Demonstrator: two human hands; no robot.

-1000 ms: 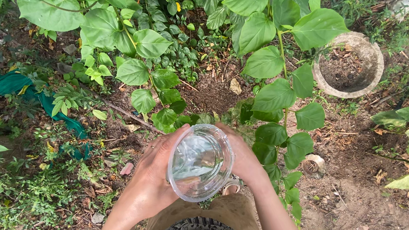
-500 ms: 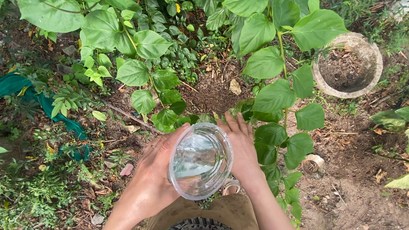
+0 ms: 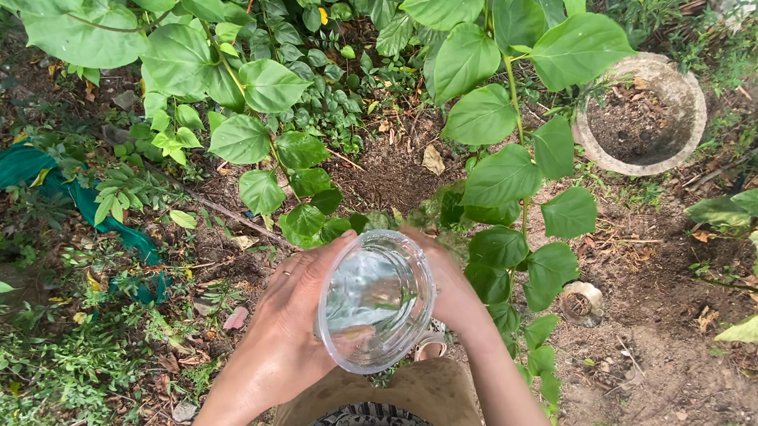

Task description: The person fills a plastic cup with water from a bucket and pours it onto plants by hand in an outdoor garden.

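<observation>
A clear plastic jar with water in it sits between both my hands, its open mouth facing up toward the camera. My left hand wraps around its left side, a ring on one finger. My right hand presses against its right side, fingers curled round the far rim. The jar is held over bare soil at the foot of a plant with big heart-shaped green leaves.
A round stone pot filled with soil and dry leaves stands at the right. A green cloth lies across the ground at the left. Low weeds and dry leaves cover the ground around me. A small cut stump is near my right.
My right hand, whose fingers were stretched flat half a second ago, has curled back round the jar. The jar has shifted slightly; the view has tipped a little.
</observation>
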